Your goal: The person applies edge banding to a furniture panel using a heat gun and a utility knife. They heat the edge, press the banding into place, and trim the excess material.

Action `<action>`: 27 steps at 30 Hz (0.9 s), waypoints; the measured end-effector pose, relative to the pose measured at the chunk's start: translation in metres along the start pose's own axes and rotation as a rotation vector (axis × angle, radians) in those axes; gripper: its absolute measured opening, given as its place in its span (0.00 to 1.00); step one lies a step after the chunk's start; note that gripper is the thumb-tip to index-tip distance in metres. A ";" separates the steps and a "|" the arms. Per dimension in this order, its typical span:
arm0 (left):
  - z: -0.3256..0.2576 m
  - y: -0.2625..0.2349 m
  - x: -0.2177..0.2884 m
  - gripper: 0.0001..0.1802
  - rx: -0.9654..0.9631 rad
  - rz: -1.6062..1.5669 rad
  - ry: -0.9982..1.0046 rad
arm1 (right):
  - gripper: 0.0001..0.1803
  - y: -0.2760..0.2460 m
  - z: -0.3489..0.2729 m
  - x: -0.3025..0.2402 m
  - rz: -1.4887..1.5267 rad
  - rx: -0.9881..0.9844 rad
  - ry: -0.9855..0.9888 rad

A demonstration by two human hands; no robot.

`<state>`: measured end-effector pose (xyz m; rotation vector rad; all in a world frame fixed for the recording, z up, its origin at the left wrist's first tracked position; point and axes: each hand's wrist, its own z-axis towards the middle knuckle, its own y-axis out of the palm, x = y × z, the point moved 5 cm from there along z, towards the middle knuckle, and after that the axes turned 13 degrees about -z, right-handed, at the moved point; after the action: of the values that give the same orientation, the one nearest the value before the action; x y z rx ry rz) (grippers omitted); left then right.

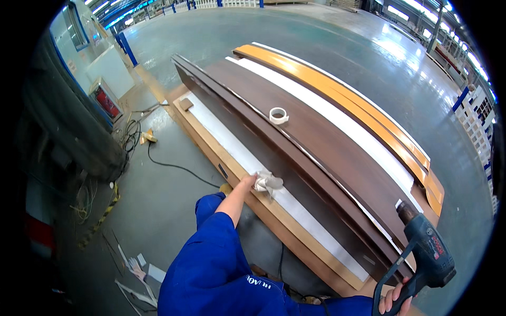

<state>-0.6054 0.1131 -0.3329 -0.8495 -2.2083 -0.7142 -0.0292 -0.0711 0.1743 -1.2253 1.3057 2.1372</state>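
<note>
Stretched out over the near side of the work, my left hand is closed on a crumpled white cloth, just above a white strip beside the brown profile. At the lower right, my right hand grips the handle of a dark heat gun. Its nozzle points up and to the left, over the right end of the brown panel. The long dark brown profile lies lengthwise in front of me. Beyond it, a roll of white tape rests on the wide brown panel.
Orange panels lie along the far side of the stack. A tan board edge runs along the near side. A black cable trails over the floor at left, near a red box. White scraps lie lower left.
</note>
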 end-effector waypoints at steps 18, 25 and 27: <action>-0.332 0.046 0.297 0.45 -1.016 0.125 0.646 | 0.28 0.219 0.289 0.297 -1.124 0.021 -0.197; -0.226 -0.101 0.383 0.18 0.091 -0.895 0.934 | 0.33 0.371 0.490 0.446 -1.267 -0.640 -0.249; -0.182 -0.162 0.374 0.19 0.282 -1.076 0.964 | 0.32 0.402 0.506 0.486 -1.503 -0.929 -0.599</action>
<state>-0.8684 0.0247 0.0165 0.8039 -1.6167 -0.9532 -0.8189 0.0871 0.0983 -1.0271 -0.8390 1.5019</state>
